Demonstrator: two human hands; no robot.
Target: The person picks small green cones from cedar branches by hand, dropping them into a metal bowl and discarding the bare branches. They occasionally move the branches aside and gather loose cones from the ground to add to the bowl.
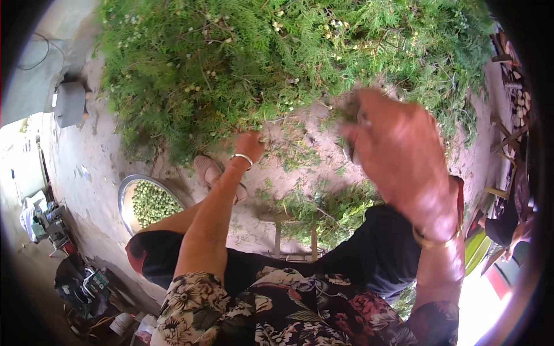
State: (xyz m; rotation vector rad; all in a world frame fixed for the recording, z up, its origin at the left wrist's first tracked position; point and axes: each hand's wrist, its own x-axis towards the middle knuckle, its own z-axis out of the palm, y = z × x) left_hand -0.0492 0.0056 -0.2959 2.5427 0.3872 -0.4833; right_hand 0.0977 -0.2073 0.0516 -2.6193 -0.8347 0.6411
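Observation:
My left hand [250,145], with a bangle at its wrist, is at the near edge of a large heap of green conifer branches [242,69]. Its fingers look curled closed against the foliage; what they hold is hidden. Closer to the camera is my right hand [401,153], raised and blurred, above the ground and the heap's right part. Its thumb and forefinger are apart, and nothing shows clearly between them. Small pale-green cones [277,26] dot the branches. To the left of my legs, a metal-rimmed basin [123,199] holds many picked green cones [154,203].
Loose sprigs [337,210] lie on the dirt floor between my knees, near a small wooden stool [277,236]. A grey boxy object [70,104] stands at left. Stacked firewood [519,106] and part of another person [519,233] are at right.

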